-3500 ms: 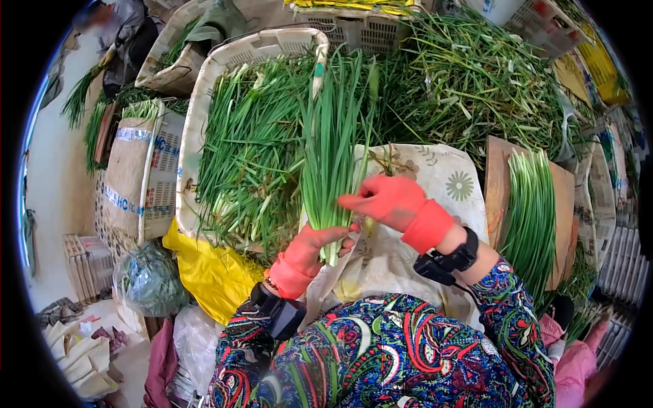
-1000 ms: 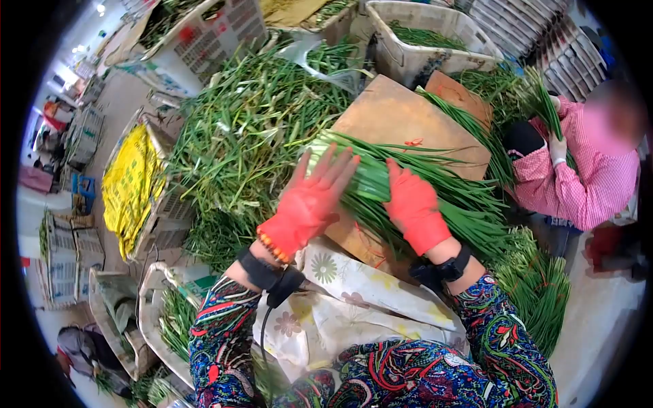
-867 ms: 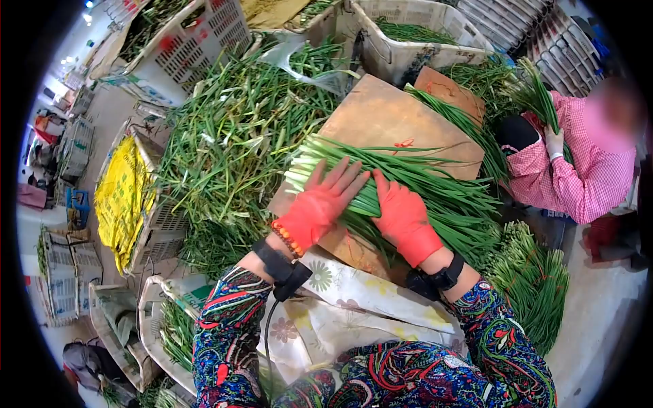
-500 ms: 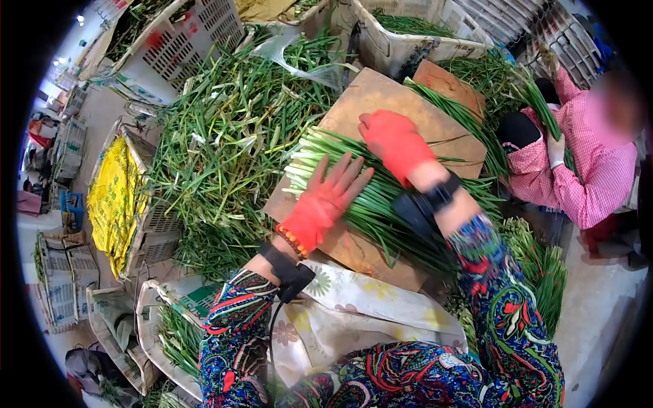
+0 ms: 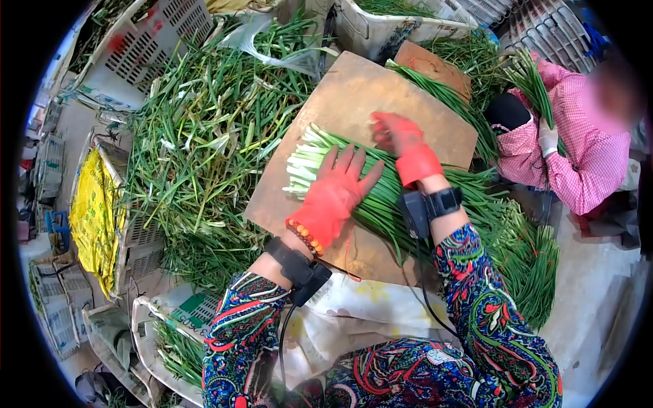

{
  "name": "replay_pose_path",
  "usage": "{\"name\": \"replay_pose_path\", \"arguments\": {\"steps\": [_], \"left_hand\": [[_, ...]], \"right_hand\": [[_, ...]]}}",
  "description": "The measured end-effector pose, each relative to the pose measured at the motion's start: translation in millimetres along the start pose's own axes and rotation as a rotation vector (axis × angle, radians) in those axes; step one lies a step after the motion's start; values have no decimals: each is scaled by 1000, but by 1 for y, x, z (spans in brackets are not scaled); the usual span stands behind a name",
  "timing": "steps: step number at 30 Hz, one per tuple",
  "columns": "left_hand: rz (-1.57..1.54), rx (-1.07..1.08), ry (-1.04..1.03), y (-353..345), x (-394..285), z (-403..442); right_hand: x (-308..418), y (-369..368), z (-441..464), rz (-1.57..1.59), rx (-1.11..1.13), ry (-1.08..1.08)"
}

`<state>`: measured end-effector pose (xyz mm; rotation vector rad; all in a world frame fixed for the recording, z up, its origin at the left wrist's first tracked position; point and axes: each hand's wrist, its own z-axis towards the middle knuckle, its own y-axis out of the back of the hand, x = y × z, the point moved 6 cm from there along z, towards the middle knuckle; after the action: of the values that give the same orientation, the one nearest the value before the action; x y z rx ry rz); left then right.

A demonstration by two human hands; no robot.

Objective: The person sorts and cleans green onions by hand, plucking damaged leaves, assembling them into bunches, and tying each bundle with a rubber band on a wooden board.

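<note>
A thick bundle of green stalks with white ends (image 5: 388, 197) lies across a brown board (image 5: 354, 88), white ends to the left. My left hand (image 5: 339, 190), in a red glove, rests flat on the bundle near those white ends, fingers spread. My right hand (image 5: 403, 141), also red-gloved, is over the upper edge of the bundle with its fingers bent to the left; whether anything small is between them is too unclear to tell. A thin red tie (image 5: 348, 253) hangs over the board's lower part below my left hand.
Loose greens (image 5: 211, 136) are heaped left of the board. A co-worker in a pink checked top (image 5: 588, 160) holds stalks at the right. More bundles (image 5: 527, 265) lie at the lower right. White crates (image 5: 401, 27) stand behind, and a yellow sack (image 5: 98, 221) is far left.
From a basket and a hand-held bunch, the view has turned to the board. My right hand has lifted off the bundle and moved up past its upper edge; my left stays on the stalks.
</note>
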<state>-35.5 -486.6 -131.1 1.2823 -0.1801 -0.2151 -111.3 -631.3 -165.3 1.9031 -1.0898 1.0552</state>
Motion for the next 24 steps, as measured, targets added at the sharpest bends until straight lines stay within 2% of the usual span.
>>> {"name": "replay_pose_path", "arguments": {"steps": [3, 6, 9, 10, 13, 17, 20, 23, 24], "left_hand": [[-4, 53, 24, -1, 0, -3], [6, 91, 36, 2, -1, 0], [11, 57, 34, -2, 0, -1], [7, 60, 32, -1, -1, 0], [-3, 59, 37, 1, 0, -1], [-10, 57, 46, 1, -2, -3], [2, 78, 66, 6, -1, -1], [10, 83, 119, 4, 0, 1], [22, 67, 134, 1, 0, 2]], "right_hand": [[7, 44, -10, -43, -276, 139], [26, 72, -14, -895, -342, 336], [18, 67, -10, -1269, -44, 214], [34, 51, -26, -1155, 25, 129], [30, 33, -20, -1265, -32, 69], [21, 17, 2, -1189, 73, 218], [19, 15, 15, -860, 146, 233], [41, -15, -10, -1063, 289, 487], [44, -21, -23, -1169, 235, 412]]}}
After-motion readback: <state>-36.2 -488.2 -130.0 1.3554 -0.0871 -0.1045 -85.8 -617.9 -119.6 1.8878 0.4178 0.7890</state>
